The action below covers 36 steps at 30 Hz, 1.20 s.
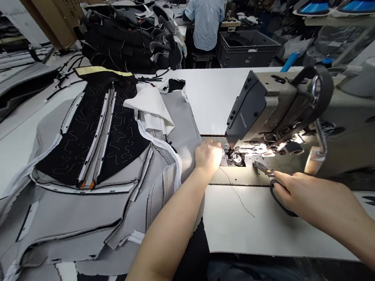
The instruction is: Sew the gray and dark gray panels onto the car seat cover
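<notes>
My left hand (208,156) rests closed on the edge of a grey fabric panel (182,134), right beside the needle plate (236,158) of the sewing machine (271,109). My right hand (300,193) grips black-handled scissors (272,180), whose tips point toward the lit needle area. A loose thread (238,195) trails from the plate across the white table. The grey panel belongs to a large piece of grey and black quilted fabric (96,136) spread to my left.
A stack of dark fabric pieces (129,35) lies at the table's far side. A person in a light blue shirt (206,15) sits with their back to me beyond it. A dark plastic crate (244,47) stands near that person. White tabletop (222,92) stretches behind the machine.
</notes>
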Tool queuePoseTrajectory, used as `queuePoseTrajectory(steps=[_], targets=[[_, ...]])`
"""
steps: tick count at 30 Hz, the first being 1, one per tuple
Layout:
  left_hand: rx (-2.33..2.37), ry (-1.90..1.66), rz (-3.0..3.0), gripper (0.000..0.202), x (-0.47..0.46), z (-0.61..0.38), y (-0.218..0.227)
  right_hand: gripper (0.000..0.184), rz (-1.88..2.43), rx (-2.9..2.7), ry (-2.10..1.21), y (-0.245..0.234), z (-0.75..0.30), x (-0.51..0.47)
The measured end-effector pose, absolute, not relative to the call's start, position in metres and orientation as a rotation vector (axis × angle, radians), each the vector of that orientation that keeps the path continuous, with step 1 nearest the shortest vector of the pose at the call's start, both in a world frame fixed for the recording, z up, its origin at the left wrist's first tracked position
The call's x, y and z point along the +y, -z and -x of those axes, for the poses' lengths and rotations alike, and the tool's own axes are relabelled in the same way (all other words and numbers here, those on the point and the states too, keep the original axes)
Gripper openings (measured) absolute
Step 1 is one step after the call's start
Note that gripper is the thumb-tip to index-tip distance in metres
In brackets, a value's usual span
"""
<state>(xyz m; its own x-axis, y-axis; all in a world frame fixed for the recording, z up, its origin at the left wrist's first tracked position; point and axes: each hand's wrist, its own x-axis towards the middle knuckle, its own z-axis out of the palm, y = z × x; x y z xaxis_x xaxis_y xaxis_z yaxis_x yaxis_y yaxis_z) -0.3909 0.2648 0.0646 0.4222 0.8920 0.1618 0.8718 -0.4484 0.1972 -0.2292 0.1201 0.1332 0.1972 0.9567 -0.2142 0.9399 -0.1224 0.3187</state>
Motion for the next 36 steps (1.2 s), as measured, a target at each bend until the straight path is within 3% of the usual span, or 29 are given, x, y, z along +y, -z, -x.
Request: queuePoseTrajectory(steps=[7, 13, 21, 30, 36], targets=[[1.586, -0.390, -2.566, 0.025, 0.266, 0.393, -0.064, 0.044, -2.303, 1.795, -0.039, -0.116, 0.191, 0.100], [1.586, -0.382, -2.562, 0.026, 0.266, 0.393, -0.065, 0.044, -2.248, 1.745, -0.092, -0.106, 0.175, 0.098], [1.608, -0.336, -2.558, 0.026, 0.265, 0.395, -0.069, 0.047, -2.198, 1.939, 0.327, -0.109, 0.233, 0.117], [1.588, -0.336, -2.536, 0.025, 0.269, 0.397, -0.071, 0.050, -2.302, 1.724, -0.045, -0.102, 0.168, 0.096], [1.604, -0.319, -2.532, 0.028, 0.270, 0.394, -0.069, 0.047, -2.283, 1.637, 0.069, -0.098, 0.180, 0.101]])
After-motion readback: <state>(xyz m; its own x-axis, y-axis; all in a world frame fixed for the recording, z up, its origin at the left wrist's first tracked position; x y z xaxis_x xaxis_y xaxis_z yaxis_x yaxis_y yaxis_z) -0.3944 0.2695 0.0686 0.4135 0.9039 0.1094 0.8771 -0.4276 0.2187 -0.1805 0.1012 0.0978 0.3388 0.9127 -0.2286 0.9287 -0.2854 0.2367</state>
